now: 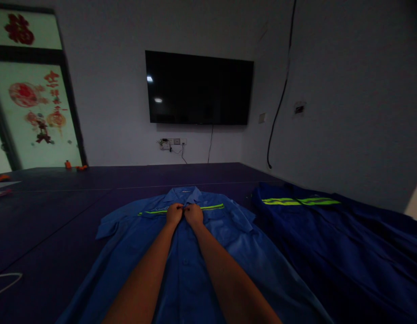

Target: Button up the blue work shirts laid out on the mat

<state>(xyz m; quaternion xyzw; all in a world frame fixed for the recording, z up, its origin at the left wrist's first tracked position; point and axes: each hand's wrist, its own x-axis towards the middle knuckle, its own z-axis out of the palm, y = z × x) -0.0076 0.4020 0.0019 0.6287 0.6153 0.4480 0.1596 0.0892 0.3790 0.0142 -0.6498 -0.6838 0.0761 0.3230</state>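
A light blue short-sleeved work shirt (235,252) lies spread flat with its collar pointing away from me. A yellow-green reflective stripe crosses its chest. My left hand (175,214) and my right hand (194,214) meet at the front placket, just below the collar. The fingers of both are pinched on the shirt's edge there, close together. Whatever small part sits between the fingertips, such as a button, is too small to make out. Lower on the placket a button (185,261) shows between my forearms.
A darker blue garment (316,234) with a similar stripe lies to the right. The dark purple surface (60,202) reaches to the wall, where a television (200,87) hangs. A black cable (279,108) dangles at right; a white cable (7,275) lies at left.
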